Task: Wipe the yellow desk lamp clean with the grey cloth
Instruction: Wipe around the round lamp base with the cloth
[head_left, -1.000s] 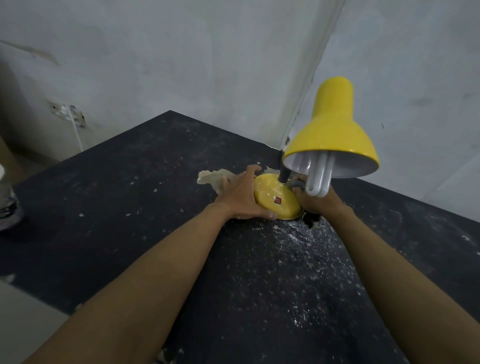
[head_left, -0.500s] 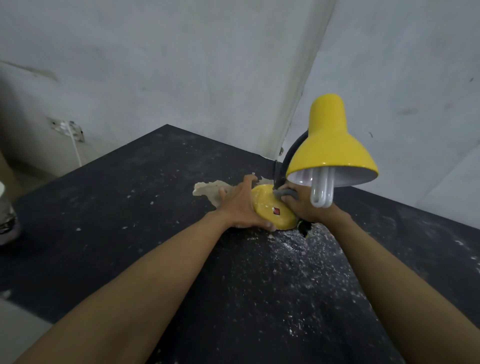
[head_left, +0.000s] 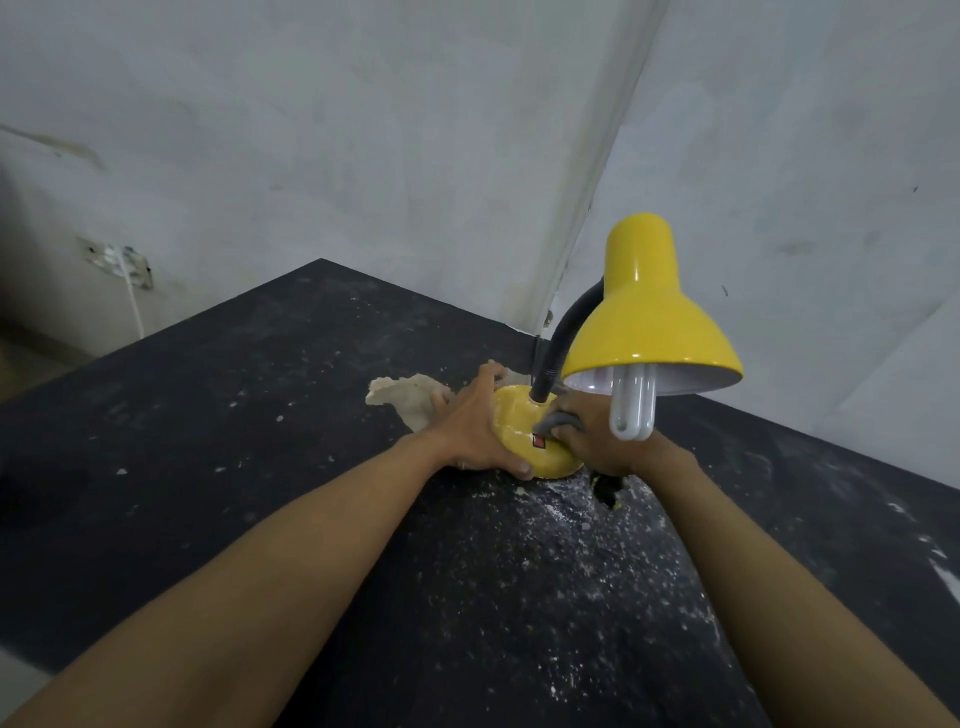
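Both outstretched, left hand (head_left: 475, 431) cupping lamp (head_left: 647, 317), right hand (head_left: 605, 444) clutching cloth (head_left: 558, 422)

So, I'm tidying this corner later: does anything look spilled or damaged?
Yes. White powdery specks are scattered over the black table near the yellow lamp base, and a ragged chip breaks the tabletop beside the right hand, which grips the grey cloth. The wall socket looks crooked.
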